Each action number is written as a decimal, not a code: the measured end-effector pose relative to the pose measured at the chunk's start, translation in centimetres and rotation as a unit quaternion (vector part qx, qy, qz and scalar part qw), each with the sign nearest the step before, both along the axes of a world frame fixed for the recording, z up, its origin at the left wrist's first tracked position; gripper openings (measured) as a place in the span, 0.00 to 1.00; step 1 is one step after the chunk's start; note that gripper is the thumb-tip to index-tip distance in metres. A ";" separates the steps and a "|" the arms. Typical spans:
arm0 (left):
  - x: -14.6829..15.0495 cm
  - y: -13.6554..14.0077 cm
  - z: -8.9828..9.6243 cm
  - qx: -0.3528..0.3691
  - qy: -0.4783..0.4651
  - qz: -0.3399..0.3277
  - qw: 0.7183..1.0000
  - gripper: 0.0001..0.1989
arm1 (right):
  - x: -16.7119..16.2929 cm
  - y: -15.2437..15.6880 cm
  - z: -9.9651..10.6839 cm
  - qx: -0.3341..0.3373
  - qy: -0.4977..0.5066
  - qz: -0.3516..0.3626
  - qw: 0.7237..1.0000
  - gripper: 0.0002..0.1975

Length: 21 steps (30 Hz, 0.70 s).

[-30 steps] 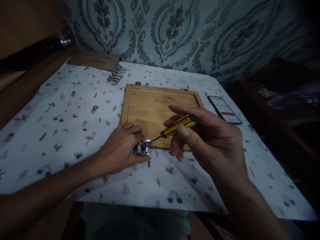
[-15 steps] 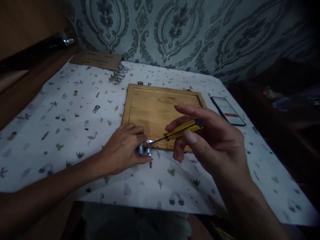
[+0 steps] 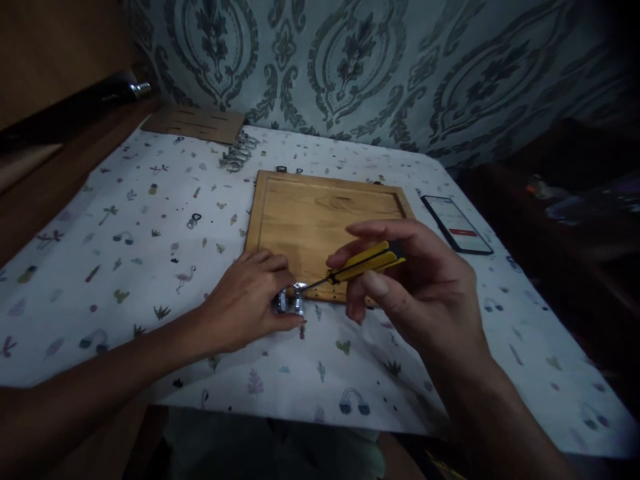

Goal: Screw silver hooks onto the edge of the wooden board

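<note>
A shallow wooden panel with a raised rim (image 3: 253,213) lies on the patterned tablecloth, small dark holes along its near edge. My left hand (image 3: 255,293) rests over its near left corner. Between that hand's thumb and fingers is a small shiny metal fitting (image 3: 299,301), held at the panel's near edge; its exact kind is unclear. My right hand (image 3: 420,287) holds a screwdriver (image 3: 367,262) with a yellow and black handle, fingers curled around it. The screwdriver slants down to the left, and its tip meets the fitting.
A phone (image 3: 457,225) with a lit screen lies right of the panel. Several metal pieces (image 3: 239,152) sit beside a slotted brown cardboard sheet (image 3: 195,125) at the back left. Dark fittings (image 3: 281,169) show at the panel's far edge. The patterned wall (image 3: 345,67) stands behind.
The screwdriver handle has turned slightly in my right hand, whose fingers have shifted a little lower. My left hand stays on the metal fitting.
</note>
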<state>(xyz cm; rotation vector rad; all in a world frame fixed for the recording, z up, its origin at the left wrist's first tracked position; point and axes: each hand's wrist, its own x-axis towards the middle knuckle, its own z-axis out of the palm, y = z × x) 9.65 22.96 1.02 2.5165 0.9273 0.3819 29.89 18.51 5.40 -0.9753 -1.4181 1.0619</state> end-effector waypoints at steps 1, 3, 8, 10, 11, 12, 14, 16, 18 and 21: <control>0.0 0.0 0.0 0.002 -0.001 -0.001 1.000 0.14 | 0.1 -0.1 0.0 -0.002 -0.009 0.000 1.000 0.12; 0.0 0.0 0.0 0.001 -0.002 -0.001 1.000 0.14 | 0.1 -0.1 -0.1 0.001 -0.025 -0.004 1.000 0.11; 0.0 0.0 0.1 -0.016 0.004 0.001 1.000 0.13 | -0.1 0.2 -0.2 0.022 -0.026 -0.049 0.998 0.08; 0.0 0.0 0.1 -0.019 0.004 0.002 1.000 0.13 | -0.1 0.4 -0.3 0.015 -0.004 -0.042 0.999 0.11; 0.0 0.0 0.1 -0.018 0.002 0.003 1.000 0.12 | -0.1 0.4 -0.3 0.013 0.006 -0.036 0.999 0.12; 0.0 0.0 0.1 -0.018 -0.001 0.002 1.000 0.12 | 0.0 0.4 -0.4 0.012 0.012 -0.031 0.999 0.12; 0.0 0.0 0.1 -0.017 -0.005 0.002 1.000 0.12 | 0.1 0.3 -0.5 0.014 0.012 -0.020 1.000 0.10; 0.1 0.1 0.0 -0.015 -0.005 0.002 1.000 0.12 | 0.1 -0.1 -0.6 0.019 -0.004 -0.019 1.000 0.08; 0.1 0.1 0.0 -0.012 -0.003 0.002 1.000 0.13 | 0.0 -0.5 -0.6 0.034 -0.028 -0.043 0.998 0.06; 0.1 0.1 -0.1 -0.009 0.000 0.004 1.000 0.13 | -0.3 -1.0 -0.6 0.082 -0.058 -0.108 0.989 0.05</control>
